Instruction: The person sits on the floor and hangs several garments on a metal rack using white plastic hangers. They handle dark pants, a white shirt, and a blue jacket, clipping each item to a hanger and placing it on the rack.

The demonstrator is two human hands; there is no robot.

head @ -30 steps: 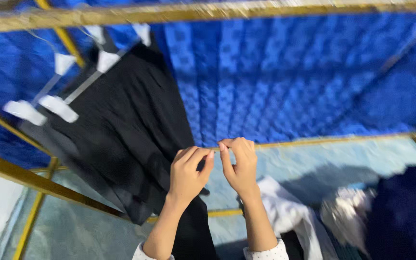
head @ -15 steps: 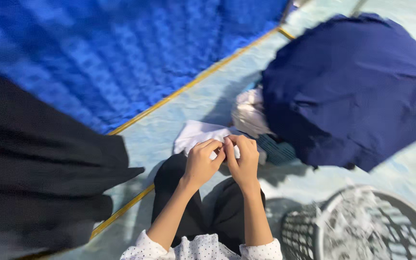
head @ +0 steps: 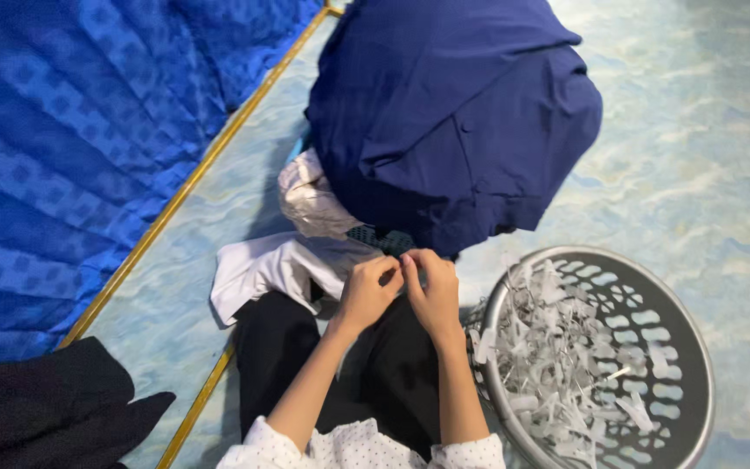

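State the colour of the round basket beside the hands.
Grey, perforated basket; the head view shows it best.

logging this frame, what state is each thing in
left hand: fingertips pinched together against the right hand
right hand: fingertips pinched, what it holds hidden
grey basket: upright, part filled with white clips
navy cloth: heaped
white cloth: crumpled on floor

A small item, too small to be identified, was pinched between the fingertips of the left hand (head: 365,293) and the right hand (head: 432,291), which were pressed together. They were held above a black garment (head: 384,373), just beside a white cloth (head: 275,269) and a grey perforated basket (head: 644,295) of white clips.
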